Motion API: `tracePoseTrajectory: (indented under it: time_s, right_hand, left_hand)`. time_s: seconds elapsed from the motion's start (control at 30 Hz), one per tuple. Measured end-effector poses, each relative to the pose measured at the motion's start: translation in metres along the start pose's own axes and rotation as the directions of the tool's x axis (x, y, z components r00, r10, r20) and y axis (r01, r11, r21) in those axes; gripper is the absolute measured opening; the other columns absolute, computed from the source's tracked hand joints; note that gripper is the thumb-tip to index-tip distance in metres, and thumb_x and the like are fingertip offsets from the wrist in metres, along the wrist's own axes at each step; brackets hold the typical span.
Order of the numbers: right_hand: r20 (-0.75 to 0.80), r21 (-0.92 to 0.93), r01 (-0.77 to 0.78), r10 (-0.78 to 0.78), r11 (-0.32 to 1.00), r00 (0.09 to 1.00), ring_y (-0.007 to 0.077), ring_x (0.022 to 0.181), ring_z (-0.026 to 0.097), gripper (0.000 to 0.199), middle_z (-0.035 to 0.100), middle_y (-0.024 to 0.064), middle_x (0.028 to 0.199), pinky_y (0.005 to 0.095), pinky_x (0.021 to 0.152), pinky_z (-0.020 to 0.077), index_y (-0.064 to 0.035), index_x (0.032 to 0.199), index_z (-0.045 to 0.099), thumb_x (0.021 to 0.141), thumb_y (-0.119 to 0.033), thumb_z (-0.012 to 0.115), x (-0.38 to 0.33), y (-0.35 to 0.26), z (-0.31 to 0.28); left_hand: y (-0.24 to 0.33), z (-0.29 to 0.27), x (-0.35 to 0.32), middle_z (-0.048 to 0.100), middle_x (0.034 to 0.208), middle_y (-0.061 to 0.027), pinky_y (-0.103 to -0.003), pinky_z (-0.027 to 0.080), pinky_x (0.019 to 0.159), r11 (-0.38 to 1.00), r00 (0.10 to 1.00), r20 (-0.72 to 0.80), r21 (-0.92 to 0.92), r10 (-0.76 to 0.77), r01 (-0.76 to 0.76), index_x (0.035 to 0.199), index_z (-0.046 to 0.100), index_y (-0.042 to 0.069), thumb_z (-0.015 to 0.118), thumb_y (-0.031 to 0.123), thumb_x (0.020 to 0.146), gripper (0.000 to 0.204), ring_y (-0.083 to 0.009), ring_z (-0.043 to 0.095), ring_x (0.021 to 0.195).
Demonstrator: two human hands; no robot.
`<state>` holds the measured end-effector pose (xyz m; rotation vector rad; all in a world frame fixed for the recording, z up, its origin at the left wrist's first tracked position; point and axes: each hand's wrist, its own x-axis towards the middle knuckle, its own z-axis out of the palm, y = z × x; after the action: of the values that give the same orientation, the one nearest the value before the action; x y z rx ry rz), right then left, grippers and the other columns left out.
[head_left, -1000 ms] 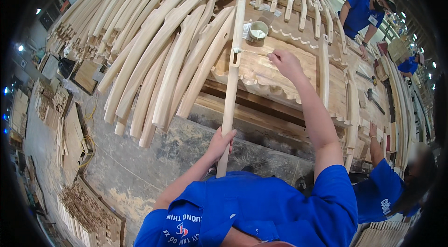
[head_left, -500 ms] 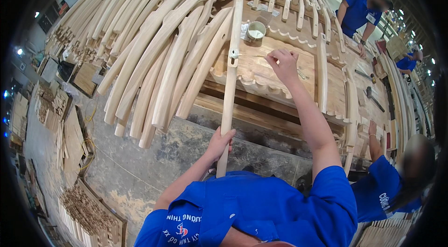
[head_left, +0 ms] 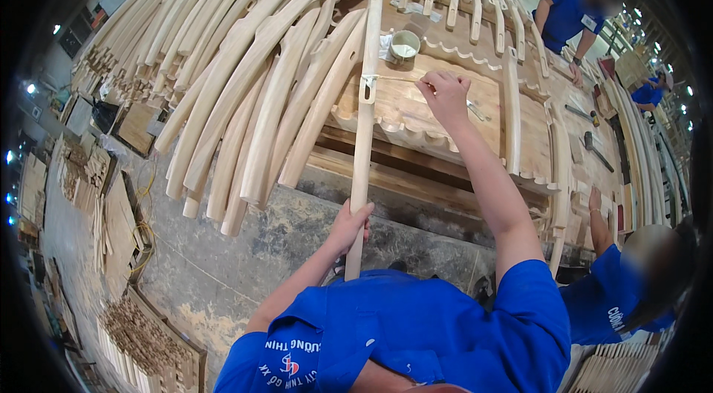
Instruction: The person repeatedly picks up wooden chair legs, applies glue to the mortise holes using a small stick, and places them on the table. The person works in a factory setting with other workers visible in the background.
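Observation:
A long pale wooden leg slants up from my waist, its far end over the workbench. My left hand is wrapped round its lower part. In my right hand I pinch a thin stick, whose tip, with white glue-like paste on it, touches the slot near the leg's upper part. White paste shows at that slot's upper end. Just beyond the stick stands a round tub with whitish stuff inside, a crumpled white scrap beside it.
Curved wooden pieces lie piled at left. The workbench carries scalloped wooden strips and more slotted pieces. Two hammers, one a black-headed mallet, lie at right. Co-workers in blue stand around the far and right sides. Crates of wood sit on the floor.
The stick's tip has shifted slightly within the slot area, and my right hand has moved a little left. The leg stays in my left hand, almost unmoved.

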<state>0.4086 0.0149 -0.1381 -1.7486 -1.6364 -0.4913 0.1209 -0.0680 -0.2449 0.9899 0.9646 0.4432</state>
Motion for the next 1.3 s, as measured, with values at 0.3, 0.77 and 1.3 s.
tracePoseTrajectory:
  time_s: [0.3, 0.77, 1.3]
  right_hand:
    - [0.091, 0.044, 0.092, -0.096, 0.995, 0.991, 0.0149, 0.070, 0.054, 0.017, 0.056, -0.0026, 0.066, 0.0370, 0.073, 0.0272, -0.0142, 0.072, 0.058, 0.080, -0.027, 0.064, -0.022, -0.002, -0.015]
    - [0.070, -0.031, 0.074, -0.072, 0.997, 0.995, 0.0164, 0.070, 0.055, 0.018, 0.057, -0.0014, 0.065, 0.0375, 0.072, 0.0278, -0.0140, 0.072, 0.058, 0.081, -0.028, 0.063, -0.024, -0.015, -0.005]
    - [0.108, -0.134, 0.071, -0.057, 0.989, 0.993, 0.0170, 0.077, 0.055, 0.015, 0.058, -0.0008, 0.070, 0.0387, 0.076, 0.0297, -0.0149, 0.074, 0.058, 0.080, -0.028, 0.063, -0.020, -0.012, -0.025]
  left_hand:
    - [-0.002, -0.004, 0.001, 0.048, 0.065, -0.0011, -0.024, 0.043, 0.041, 1.000, 1.000, 0.011, -0.030, 0.004, -0.003, 0.098, 0.041, 0.008, 0.058, 0.029, 0.087, 0.030, -0.0087, 0.047, 0.045]
    - [0.003, -0.006, -0.002, 0.047, 0.064, -0.0009, -0.024, 0.043, 0.041, 1.000, 1.000, 0.020, -0.025, -0.005, 0.005, 0.095, 0.041, 0.007, 0.059, 0.030, 0.087, 0.030, -0.0084, 0.047, 0.045]
    - [0.006, -0.001, -0.007, 0.046, 0.066, -0.0019, -0.024, 0.043, 0.041, 0.999, 0.999, 0.031, -0.042, 0.011, -0.009, 0.095, 0.039, 0.007, 0.059, 0.032, 0.087, 0.033, -0.0087, 0.046, 0.046]
